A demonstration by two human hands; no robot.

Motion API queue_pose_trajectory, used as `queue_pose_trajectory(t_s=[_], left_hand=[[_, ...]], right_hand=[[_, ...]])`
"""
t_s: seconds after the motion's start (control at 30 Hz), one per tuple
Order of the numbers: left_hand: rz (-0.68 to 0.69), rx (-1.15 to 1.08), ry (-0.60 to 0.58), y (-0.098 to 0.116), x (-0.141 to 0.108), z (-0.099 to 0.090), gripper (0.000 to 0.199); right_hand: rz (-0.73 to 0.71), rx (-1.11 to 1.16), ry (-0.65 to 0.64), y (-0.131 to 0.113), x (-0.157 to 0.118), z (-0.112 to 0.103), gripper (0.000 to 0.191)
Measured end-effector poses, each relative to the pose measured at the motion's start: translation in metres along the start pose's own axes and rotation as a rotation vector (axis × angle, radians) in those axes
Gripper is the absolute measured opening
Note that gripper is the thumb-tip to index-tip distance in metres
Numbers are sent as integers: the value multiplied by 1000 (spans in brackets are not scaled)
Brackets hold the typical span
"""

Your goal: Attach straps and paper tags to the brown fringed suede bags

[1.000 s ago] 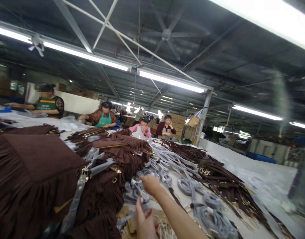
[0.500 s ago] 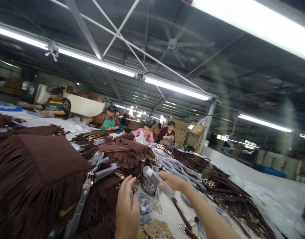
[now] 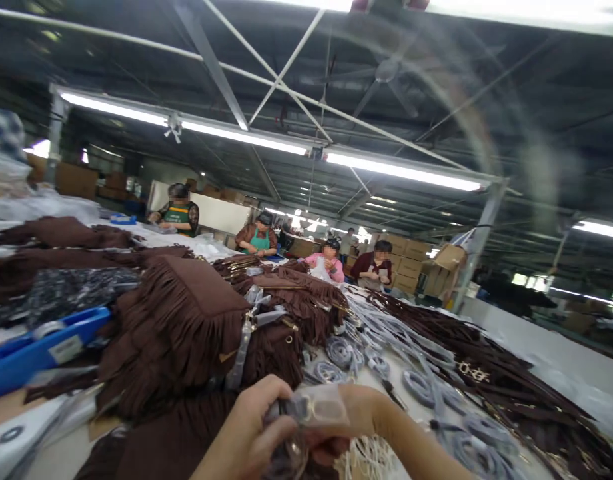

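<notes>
Head view, first entry: where is the plastic-wrapped strap (image 3: 320, 408) found?

— Between the hands. It is clamped by the left hand (image 3: 256, 427); the right hand (image 3: 362, 405) is partly covered by it, so whether that one is closed cannot be told.

— Surroundings?

— Fringed brown bags (image 3: 186, 303), heaped beyond the left hand. Wrapped coils (image 3: 340, 352) and dark straps (image 3: 491, 363), spread over the tabletop (image 3: 415, 413). White cords (image 3: 370, 457), partly hidden by the right forearm (image 3: 416, 443).

— Containers?

— Blue holder (image 3: 76, 343), far left, with a pale roll (image 3: 49, 329) seated in it. Cardboard boxes (image 3: 409, 263), stacked behind; contents hidden.

The left hand (image 3: 254, 423), right hand (image 3: 359, 413) and visible right forearm (image 3: 414, 430) are all bare.
</notes>
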State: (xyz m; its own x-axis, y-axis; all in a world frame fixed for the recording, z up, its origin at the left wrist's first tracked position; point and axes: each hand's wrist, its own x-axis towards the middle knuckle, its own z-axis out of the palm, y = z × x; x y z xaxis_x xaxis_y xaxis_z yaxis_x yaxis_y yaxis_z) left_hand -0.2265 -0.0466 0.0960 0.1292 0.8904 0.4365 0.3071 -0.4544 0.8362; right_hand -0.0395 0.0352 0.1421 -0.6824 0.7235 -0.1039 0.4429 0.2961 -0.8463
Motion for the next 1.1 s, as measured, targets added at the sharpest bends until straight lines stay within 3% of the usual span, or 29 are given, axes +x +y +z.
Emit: queue_pose_trajectory(t_s=[0.1,0.23,0.33,0.5,0.6,0.77,0.87,0.93,0.97,1.03,1.1], left_hand=[[-106,-142,157,-27,-21,-5,10],[-184,-211,353,-54,-36,0,12],[-133,-188,363,-65,-41,8,12],[-135,-241,415,-87,-43,16,55],[-150,-308,393,-93,-45,15,57],[-232,-571,440,-93,-47,12,57],[-267,-587,473,-97,-47,11,53],[-270,-529,505,-100,-46,11,53],[-268,-496,527,-101,-46,11,53],[-251,-438,565,-101,-44,12,54],[-215,-403,581,-99,-43,15,53]], right_hand=[[49,136,-82,0,4,24,25],[4,276,139,3,11,52,45],[-2,298,277,12,19,80,48],[-209,176,421,26,35,116,32],[-287,-54,416,26,38,119,17],[-404,-362,291,21,40,117,16],[-371,-280,256,21,38,116,11],[-295,-122,222,19,35,109,6],[-261,-39,225,17,33,103,12],[-227,37,308,11,30,91,24],[-228,-34,432,5,29,79,24]])
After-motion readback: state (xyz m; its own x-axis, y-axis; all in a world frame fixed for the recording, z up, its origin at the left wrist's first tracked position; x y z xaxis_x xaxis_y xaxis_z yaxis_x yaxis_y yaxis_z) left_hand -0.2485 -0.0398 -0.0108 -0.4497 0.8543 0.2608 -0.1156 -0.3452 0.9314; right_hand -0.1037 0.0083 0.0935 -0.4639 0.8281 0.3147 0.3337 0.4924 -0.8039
